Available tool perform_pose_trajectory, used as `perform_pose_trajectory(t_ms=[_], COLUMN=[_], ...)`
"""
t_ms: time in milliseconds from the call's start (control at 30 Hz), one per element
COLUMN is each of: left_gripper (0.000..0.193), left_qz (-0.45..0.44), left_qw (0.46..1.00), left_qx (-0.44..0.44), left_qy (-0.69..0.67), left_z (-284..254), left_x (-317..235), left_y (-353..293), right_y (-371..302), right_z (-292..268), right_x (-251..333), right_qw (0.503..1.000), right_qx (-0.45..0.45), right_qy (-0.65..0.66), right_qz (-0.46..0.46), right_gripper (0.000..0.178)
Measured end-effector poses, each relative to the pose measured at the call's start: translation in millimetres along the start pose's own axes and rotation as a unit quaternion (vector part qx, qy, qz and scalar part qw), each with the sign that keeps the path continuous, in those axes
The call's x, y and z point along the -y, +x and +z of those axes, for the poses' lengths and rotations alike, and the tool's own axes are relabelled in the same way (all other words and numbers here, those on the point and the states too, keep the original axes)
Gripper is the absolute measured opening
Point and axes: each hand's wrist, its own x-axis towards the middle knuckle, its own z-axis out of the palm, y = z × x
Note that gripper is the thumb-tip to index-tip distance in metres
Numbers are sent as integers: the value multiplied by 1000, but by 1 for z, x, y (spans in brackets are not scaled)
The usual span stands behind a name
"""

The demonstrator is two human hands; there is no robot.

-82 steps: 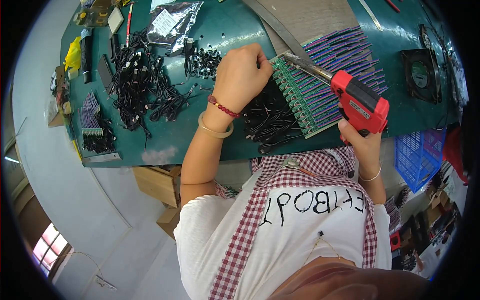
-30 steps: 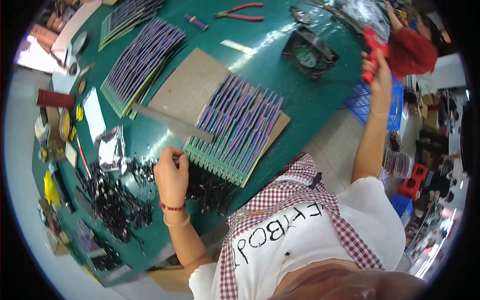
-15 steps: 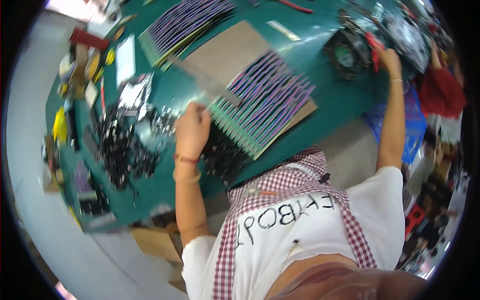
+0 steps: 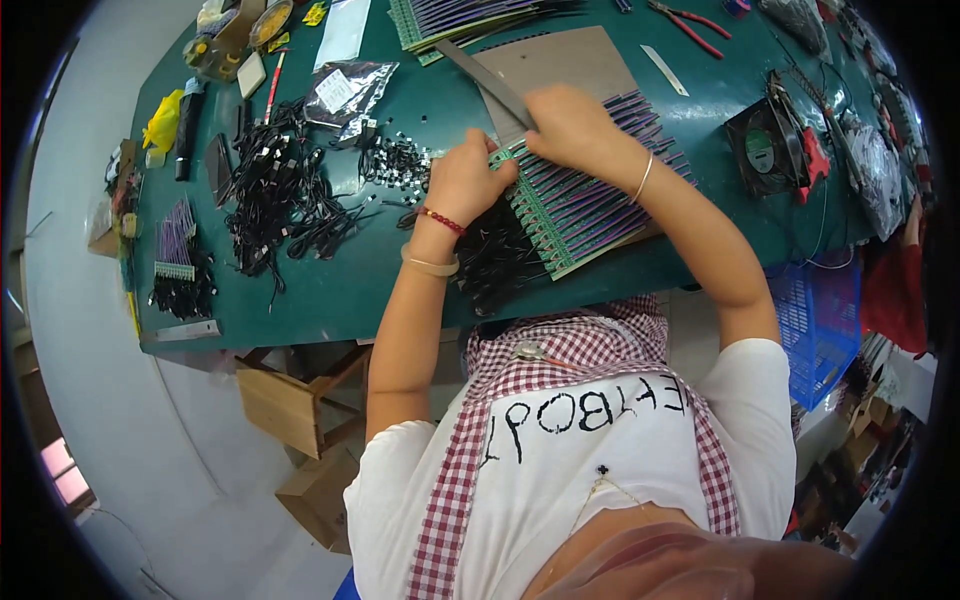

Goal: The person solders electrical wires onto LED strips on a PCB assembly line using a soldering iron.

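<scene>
A panel of green circuit boards [image 4: 545, 235] with rows of purple and black wires lies in front of me. My left hand [image 4: 465, 185] is closed at its left corner, thumb and forefinger pinched; what is between them is too small to make out. Just right of it, my right hand [image 4: 575, 125] reaches over the wires with fingers curled, their tips partly hidden. A flat grey metal strip [image 4: 488, 82] slants from the upper stack of wired boards [image 4: 455, 20] down to the right hand's fingers. Under the panel is a brown board [image 4: 570, 65]. Black cables [image 4: 490, 265] bunch beside the left wrist.
To the left lie a heap of black cables [image 4: 265, 190], small metal connectors [image 4: 395, 160] and a silver bag [image 4: 350, 90]. On the right stand a black fan [image 4: 765, 150] and a red-handled tool [image 4: 815, 165]. Red-handled pliers [image 4: 690, 25] lie farther back; a blue crate [image 4: 815, 330] stands below the table.
My right hand has left the red-handled tool by the fan and come across to the wired panel beside my left hand. The whole view has shifted.
</scene>
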Motion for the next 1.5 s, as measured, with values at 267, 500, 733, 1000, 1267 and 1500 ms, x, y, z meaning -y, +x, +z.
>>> perform_pose_trajectory(t_ms=[267,500,733,1000,1267,1500], left_gripper=[37,45,54,60,56,41], left_qz=[4,-17,-33,-36,82,-1], left_qw=[999,995,995,995,986,975], left_qx=[-1,-44,-11,6,-15,-117], left_qy=[-39,-84,-89,-91,-142,-191], left_z=[1,1,3,10,28,-11], left_x=[0,-4,0,6,41,24], left_y=[-1,-4,8,11,35,-19], right_y=[22,4,23,28,26,28], right_z=[-16,-15,-14,-25,-9,-27], right_x=[-55,-10,5,43,65,-5], right_qw=[986,981,966,916,919,946], right_qx=[-69,164,251,340,222,231], right_qy=[-126,29,-41,-213,-315,225], right_qz=[-87,-95,-55,-19,-88,-1], right_gripper=[26,56,62,48,42,50])
